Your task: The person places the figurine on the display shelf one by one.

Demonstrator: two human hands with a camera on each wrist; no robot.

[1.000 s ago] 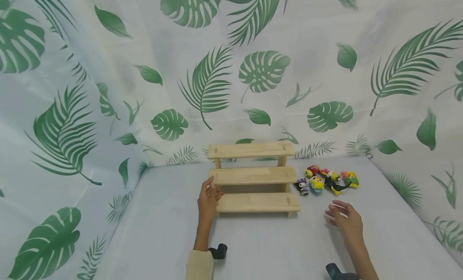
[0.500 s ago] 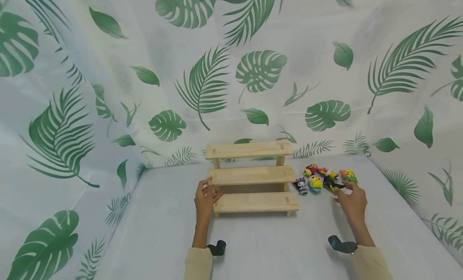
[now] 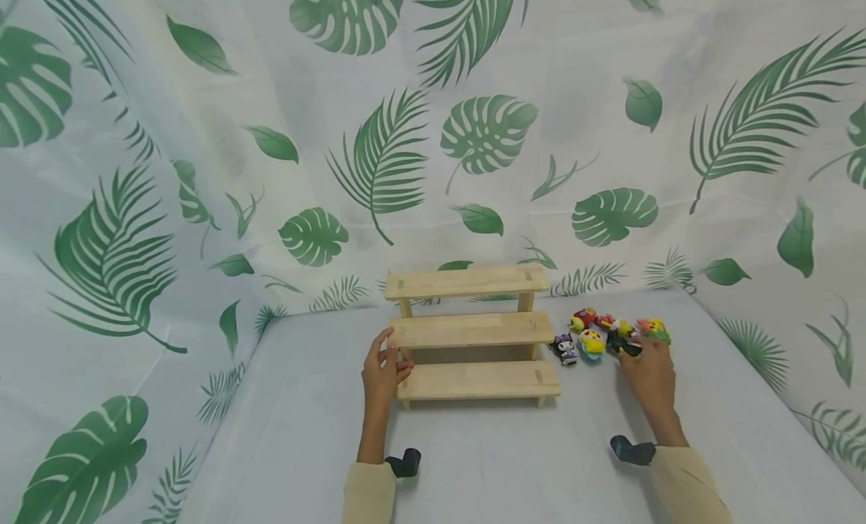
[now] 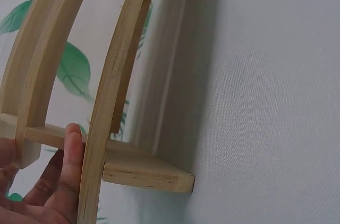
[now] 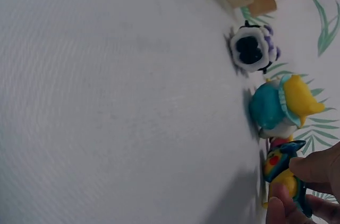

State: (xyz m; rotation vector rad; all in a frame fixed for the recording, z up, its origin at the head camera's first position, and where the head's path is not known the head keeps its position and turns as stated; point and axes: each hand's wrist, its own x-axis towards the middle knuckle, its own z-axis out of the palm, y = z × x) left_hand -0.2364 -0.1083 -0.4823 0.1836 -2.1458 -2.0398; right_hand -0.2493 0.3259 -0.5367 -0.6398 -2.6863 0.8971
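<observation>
My left hand (image 3: 380,370) is at the left end of a three-tier wooden display stand (image 3: 473,380). Its thumb touches the lowest tier and a finger reaches the middle one; the left wrist view shows the fingers (image 4: 73,165) spread between the boards. My right hand (image 3: 652,374) pinches a dark blue and yellow toy figurine (image 5: 287,181) between thumb and fingers, low beside the other toys. Next to it sit a yellow-and-turquoise figurine (image 3: 591,345) and a purple, black and white one (image 3: 564,349).
Behind these lie a red and yellow toy (image 3: 583,319) and a pink and yellow toy (image 3: 654,329). The white tabletop (image 3: 501,464) extends in front of the stand. A leaf-patterned sheet (image 3: 406,246) rises behind and at both sides.
My right hand has moved forward to the toys and taken hold of the dark figurine, which has turned in its fingers. My left hand stays at the stand.
</observation>
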